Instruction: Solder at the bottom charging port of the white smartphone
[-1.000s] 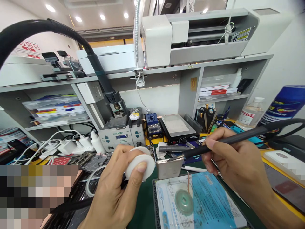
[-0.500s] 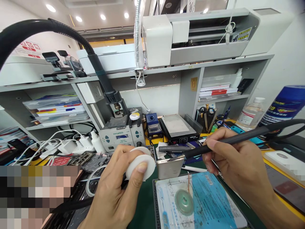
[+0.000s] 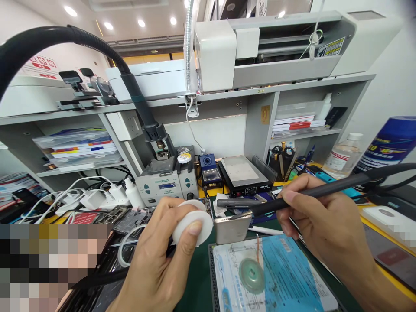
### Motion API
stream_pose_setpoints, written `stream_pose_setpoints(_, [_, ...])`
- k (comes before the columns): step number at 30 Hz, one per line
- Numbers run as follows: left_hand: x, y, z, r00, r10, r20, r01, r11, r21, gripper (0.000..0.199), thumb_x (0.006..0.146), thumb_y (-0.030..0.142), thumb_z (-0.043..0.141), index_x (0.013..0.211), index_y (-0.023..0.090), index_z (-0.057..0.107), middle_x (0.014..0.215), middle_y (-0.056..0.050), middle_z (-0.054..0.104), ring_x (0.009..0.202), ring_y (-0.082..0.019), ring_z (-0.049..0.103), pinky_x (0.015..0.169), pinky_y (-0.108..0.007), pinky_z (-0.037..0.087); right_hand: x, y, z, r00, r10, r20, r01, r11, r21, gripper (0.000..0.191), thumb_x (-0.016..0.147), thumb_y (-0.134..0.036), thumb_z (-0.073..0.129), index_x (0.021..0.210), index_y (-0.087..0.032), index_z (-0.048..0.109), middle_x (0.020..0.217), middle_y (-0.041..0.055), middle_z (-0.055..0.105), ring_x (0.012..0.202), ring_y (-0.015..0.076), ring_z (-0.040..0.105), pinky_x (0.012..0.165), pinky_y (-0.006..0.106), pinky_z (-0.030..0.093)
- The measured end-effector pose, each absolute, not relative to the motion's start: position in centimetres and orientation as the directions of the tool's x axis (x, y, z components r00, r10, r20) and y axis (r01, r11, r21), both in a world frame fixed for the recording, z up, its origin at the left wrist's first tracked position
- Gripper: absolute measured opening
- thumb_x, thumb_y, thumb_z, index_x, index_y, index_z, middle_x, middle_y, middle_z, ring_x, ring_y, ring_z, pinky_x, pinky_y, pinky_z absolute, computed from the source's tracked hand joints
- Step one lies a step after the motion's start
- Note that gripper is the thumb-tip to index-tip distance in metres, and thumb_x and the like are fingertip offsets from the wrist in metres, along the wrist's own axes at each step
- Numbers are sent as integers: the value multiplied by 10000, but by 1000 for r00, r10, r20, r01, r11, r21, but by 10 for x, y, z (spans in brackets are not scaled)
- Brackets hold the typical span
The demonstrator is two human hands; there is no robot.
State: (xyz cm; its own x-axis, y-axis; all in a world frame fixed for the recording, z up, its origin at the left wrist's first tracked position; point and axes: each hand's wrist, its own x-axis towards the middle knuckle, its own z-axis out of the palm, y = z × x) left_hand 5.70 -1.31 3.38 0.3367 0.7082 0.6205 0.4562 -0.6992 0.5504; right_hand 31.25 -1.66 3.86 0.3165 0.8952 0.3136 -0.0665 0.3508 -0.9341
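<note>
My left hand [image 3: 157, 260] pinches a white spool [image 3: 204, 229] between thumb and fingers, its round flange facing right. In my right hand [image 3: 328, 216] is a soldering iron [image 3: 318, 190], held like a pen by its black handle, with the cable running off to the right. Its metal tip points left, close to the spool's edge; I cannot tell whether they touch. Behind the tip stands a silver phone-like piece [image 3: 231, 232], upright. Below the hands, a blue and white printed sheet [image 3: 286, 268] bears a translucent green disc [image 3: 251, 276].
Behind my hands stand a soldering station [image 3: 165, 188], a small blue device [image 3: 209, 171] and a flat heating plate [image 3: 243, 173]. Chargers and cables [image 3: 97, 195] crowd the left. A clear bottle [image 3: 344, 156] and a blue can [image 3: 386, 143] stand right. A black hose [image 3: 81, 37] arches overhead.
Both hands keep their grip and pose. The whole view has shifted only very slightly.
</note>
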Motion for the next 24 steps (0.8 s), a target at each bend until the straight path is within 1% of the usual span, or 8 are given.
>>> stream_pose_setpoints(9, [58, -12, 34, 338, 702, 627, 462, -704, 539, 204, 1052, 187, 448, 1185, 271, 577, 1088, -11, 579, 981, -149, 554, 831, -275, 434, 312, -17, 40, 317, 895, 314, -68, 351, -934, 249, 797, -370, 786, 673, -227, 624, 452, -19, 616, 322, 135, 543, 314, 182, 397])
stream_pose_setpoints(18, [58, -13, 33, 332, 715, 615, 440, -694, 570, 174, 1054, 218, 455, 1151, 274, 587, 1062, -16, 573, 969, -162, 555, 822, -294, 437, 311, -17, 41, 317, 896, 310, -65, 347, -936, 254, 792, -372, 787, 667, -222, 624, 446, -14, 613, 326, 139, 546, 317, 186, 402])
stream_pose_setpoints(24, [57, -13, 33, 331, 716, 615, 438, -693, 572, 186, 1053, 224, 455, 1171, 278, 589, 1069, -20, 576, 970, -170, 556, 820, -305, 440, 312, -18, 39, 316, 896, 312, -67, 349, -935, 253, 799, -368, 786, 672, -224, 620, 441, -20, 610, 321, 133, 537, 318, 182, 398])
